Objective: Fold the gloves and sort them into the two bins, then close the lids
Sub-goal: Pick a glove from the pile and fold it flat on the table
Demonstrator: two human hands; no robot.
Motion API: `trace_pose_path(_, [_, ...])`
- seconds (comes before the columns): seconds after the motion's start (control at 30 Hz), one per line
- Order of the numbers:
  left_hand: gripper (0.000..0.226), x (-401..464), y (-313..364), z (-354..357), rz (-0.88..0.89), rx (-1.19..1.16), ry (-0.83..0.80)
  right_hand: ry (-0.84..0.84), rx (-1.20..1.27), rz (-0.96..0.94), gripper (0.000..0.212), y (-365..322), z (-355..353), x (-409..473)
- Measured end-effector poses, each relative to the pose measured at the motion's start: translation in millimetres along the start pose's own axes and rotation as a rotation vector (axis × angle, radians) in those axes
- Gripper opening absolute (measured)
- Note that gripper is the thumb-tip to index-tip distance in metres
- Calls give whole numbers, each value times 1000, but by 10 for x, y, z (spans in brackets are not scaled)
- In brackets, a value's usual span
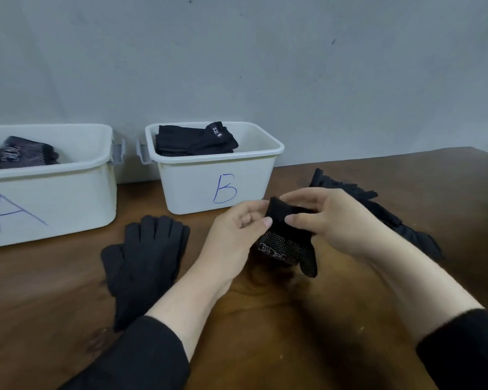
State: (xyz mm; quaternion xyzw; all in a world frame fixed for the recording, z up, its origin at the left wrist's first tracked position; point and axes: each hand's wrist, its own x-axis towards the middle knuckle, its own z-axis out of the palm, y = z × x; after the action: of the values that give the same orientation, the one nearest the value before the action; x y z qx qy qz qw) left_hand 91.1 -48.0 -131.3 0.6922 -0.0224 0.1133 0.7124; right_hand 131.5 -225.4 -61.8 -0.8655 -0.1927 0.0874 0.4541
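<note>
Your fingers (pixel 265 221) are pinching cloth on both sides: the left hand (pixel 237 229) nips the cuff edge of the dotted glove (pixel 288 243) between thumb and forefinger, and the right hand (pixel 333 220) curls over the same cuff from the other side, thumb underneath. You hold it lifted just above the wooden table (pixel 321 319), in front of bin B (pixel 217 187), probably so the cuff can be turned down over the body to lock the fold. The glove is soft black knit, its palm stippled with pale grip dots and a blurred printed mark, and one finger hangs limp toward the tabletop. That dotted texture looks like the folded glove in bin A (pixel 48 198), so I judge it belongs there, while bin B holds plain black folded pieces with a small label. To your left a plain black pair (pixel 144 263) lies flat, fingers toward the bins; behind your right hand a loose dark heap of gloves (pixel 378 212) waits unfolded. Both bins are pale, smooth plastic with grey latches, open, and no lids are in view.
</note>
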Motion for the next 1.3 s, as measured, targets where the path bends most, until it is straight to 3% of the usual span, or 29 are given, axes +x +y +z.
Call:
trace_pose_path(0.13, [27, -91, 215, -152, 62, 111, 98, -10, -194, -51, 11, -344, -51, 59])
trace_pose_path(0.27, [22, -297, 302, -597, 153, 341, 259, 186, -226, -216, 15, -619, -67, 214])
trace_pose_path(0.4, [16, -707, 242, -1176, 135, 617, 378, 387, -138, -372, 11, -626, 44, 202])
trace_pose_path(0.5, [11, -1053, 134, -1505, 141, 874, 297, 266, -272, -349, 16, -296, 410, -49])
trace_pose_path(0.6, [11, -1233, 67, -1669, 174, 1044, 113, -132, -628, -299, 19, 155, 879, -316])
trace_pose_path(0.63, [18, -1253, 51, -1692, 175, 1082, 43, -159, -676, -316, 28, 277, 1010, -365])
trace_pose_path(0.77, [34, -1200, -43, -1704, 142, 1202, -124, 42, -516, -426, 28, 354, 1268, -344])
trace_pose_path(0.9, [29, -1172, -94, -1715, 142, 1201, -121, 39, -535, -430, 16, 381, 1363, -231])
trace_pose_path(1.13, [22, -1146, -99, -1699, 156, 1213, -107, 129, -551, -471, 14, 329, 1462, -305])
trace_pose_path(1.3, [17, -1162, -79, -1654, 130, 1212, -83, 44, -539, -438, 21, 277, 1487, -350])
